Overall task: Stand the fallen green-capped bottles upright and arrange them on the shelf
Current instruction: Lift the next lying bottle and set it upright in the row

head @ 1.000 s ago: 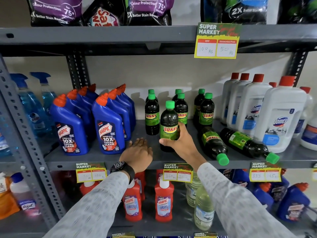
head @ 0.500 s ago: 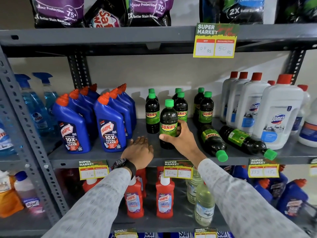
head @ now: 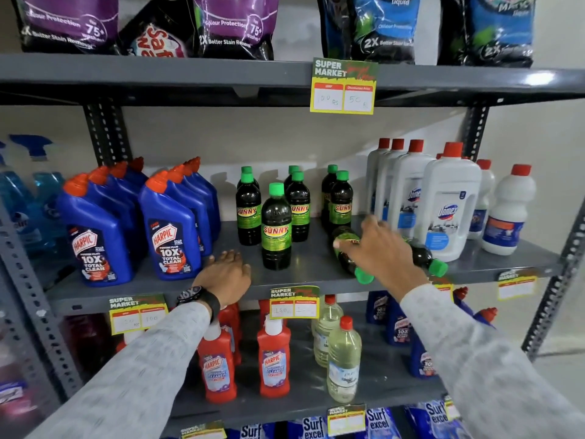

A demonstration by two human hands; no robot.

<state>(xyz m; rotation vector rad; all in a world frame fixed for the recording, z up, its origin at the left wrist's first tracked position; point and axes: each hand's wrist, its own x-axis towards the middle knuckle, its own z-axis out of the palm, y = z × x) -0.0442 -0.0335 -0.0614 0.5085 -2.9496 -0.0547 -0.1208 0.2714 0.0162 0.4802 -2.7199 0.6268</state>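
Head view: right hand point(head: 384, 248) reaches over 1 of 2 fallen green-capped bottles point(head: 348, 253), fingers point(head: 368, 221) spread open, blurred, contact unclear. The other point(head: 427, 259) lies beside it. 1 upright bottle point(head: 276, 226) stands alone in front. Left hand point(head: 226, 277) rests flat, open, on the shelf point(head: 310, 267) edge.

- A bare strip of grey shelf point(head: 310, 264) is lying open between the front upright bottle point(head: 276, 226) and the nearer fallen bottle point(head: 348, 255).
- The left hand point(head: 226, 275) is resting flat on the shelf edge, taking up the gap between the blue Harpic bottles point(head: 172, 229) and that front bottle.
- The right hand point(head: 384, 253) is spreading over both fallen bottles; the farther fallen bottle point(head: 427, 259) is lying just beside the white Domex bottles point(head: 449, 201), which are walling in the right side.
- Upright green-capped bottles point(head: 340, 201) are crowding the back.
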